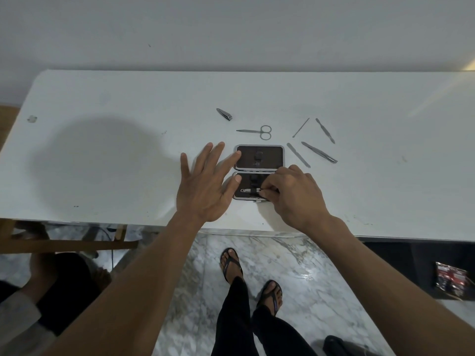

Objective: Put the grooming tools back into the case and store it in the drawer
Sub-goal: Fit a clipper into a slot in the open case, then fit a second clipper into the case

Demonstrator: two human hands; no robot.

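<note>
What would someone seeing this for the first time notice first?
Probably the open case at the middle of the white table, with both hands at it: the left hand spread flat beside it, the right hand pinching a tool into the near half. Next, the loose tools beyond it: scissors, a clipper, and four thin tools to the right.

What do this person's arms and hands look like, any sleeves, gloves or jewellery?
Both forearms are bare, with no sleeves in view. The left hand and right hand wear no gloves, and no rings, watch or bracelets can be seen.
</note>
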